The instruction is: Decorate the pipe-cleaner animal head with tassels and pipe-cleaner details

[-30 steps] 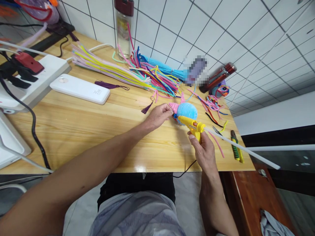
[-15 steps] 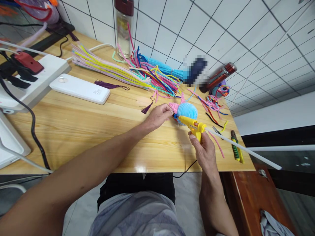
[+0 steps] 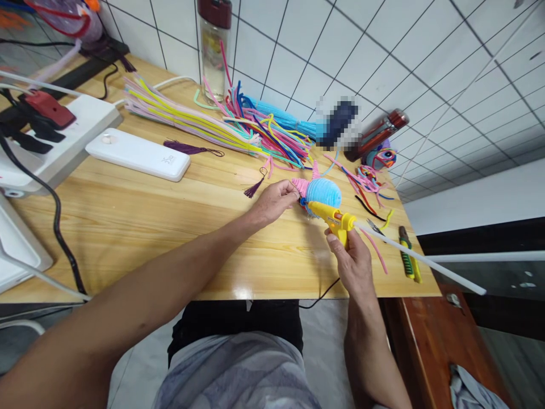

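My right hand (image 3: 351,258) is closed around the handle of a yellow hot glue gun (image 3: 330,216), and a long white glue stick (image 3: 426,258) juts from its back end. Its blue nozzle end (image 3: 304,201) points left, against or very close to a light blue and pink pipe-cleaner figure (image 3: 324,192). My left hand (image 3: 276,200) pinches at the figure's left side, by a pink cone-shaped part (image 3: 300,185). Whatever lies between those fingertips is too small to make out. The gun covers the figure's lower part.
Bundled pipe cleaners (image 3: 191,119) lie at the back beside a glass bottle (image 3: 215,57). A white power bank (image 3: 138,154) and a power strip (image 3: 63,136) are on the left. Pliers (image 3: 409,258) lie near the right edge, and purple tassels (image 3: 255,184) lie behind my left hand.
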`<state>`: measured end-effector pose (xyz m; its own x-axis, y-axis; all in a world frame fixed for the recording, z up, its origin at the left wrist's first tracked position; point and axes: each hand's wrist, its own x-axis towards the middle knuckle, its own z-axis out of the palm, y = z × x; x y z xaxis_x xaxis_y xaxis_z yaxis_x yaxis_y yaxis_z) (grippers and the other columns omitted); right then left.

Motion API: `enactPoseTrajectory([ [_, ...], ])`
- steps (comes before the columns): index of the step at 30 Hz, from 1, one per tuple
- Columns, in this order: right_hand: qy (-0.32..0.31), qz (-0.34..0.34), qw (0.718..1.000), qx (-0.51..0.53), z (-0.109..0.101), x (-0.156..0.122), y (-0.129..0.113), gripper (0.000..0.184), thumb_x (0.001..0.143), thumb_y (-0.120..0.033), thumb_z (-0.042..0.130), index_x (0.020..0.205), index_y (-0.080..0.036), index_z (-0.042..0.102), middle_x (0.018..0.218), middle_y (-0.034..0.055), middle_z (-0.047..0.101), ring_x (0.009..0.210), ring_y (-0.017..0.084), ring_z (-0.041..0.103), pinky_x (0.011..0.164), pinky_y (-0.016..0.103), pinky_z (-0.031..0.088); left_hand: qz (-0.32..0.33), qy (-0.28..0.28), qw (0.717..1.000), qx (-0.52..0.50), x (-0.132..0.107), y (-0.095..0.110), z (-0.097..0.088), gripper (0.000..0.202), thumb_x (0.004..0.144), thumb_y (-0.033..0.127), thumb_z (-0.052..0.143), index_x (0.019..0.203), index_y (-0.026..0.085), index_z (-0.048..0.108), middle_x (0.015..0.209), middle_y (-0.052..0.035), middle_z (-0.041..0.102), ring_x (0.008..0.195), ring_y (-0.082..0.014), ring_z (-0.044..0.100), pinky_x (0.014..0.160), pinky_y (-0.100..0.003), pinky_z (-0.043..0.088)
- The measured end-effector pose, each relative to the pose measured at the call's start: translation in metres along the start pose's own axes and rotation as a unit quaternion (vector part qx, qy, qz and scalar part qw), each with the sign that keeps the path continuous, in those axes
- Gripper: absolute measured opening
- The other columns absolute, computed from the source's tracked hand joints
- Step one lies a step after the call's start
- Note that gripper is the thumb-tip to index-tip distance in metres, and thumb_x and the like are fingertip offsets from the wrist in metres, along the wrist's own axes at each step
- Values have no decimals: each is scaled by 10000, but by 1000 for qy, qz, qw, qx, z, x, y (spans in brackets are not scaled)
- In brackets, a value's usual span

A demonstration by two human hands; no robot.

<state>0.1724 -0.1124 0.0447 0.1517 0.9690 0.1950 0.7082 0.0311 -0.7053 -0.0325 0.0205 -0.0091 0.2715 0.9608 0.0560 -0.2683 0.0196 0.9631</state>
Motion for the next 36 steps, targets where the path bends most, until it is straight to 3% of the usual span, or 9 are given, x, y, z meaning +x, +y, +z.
enactPoseTrajectory([
  [18,-11,4,1000,4,1,-2,-2,371,986,-591,657,1054,-233,721,973,49,767,910,257,662,836,393,515,-22,5,1000,12,-5,13,0,84,790,260,678,767,203,621,693,30,601,645,-123,524,649,-263,445],
  [28,-12,10,1000,12,2,-2,-3,373,967,-576,664,1061,-221,732,959,58,776,872,255,666,803,397,512,-21,-2,1000,-5,-3,6,-2,158,769,333,720,803,202,639,777,18,654,705,-128,580,711,-268,520],
  [32,-19,18,997,71,3,-3,-3,384,954,-575,686,1094,-223,743,1027,69,794,891,251,672,814,399,525,-23,-3,1000,-2,-3,5,-3,189,754,354,741,807,200,643,787,12,670,725,-130,597,719,-266,528],
  [36,-30,29,977,210,-4,-2,-3,367,954,-562,699,1131,-240,722,1084,78,789,801,219,643,754,386,530,-35,-4,999,4,-2,3,-5,232,753,383,766,835,198,651,815,3,693,753,-138,624,758,-280,536],
])
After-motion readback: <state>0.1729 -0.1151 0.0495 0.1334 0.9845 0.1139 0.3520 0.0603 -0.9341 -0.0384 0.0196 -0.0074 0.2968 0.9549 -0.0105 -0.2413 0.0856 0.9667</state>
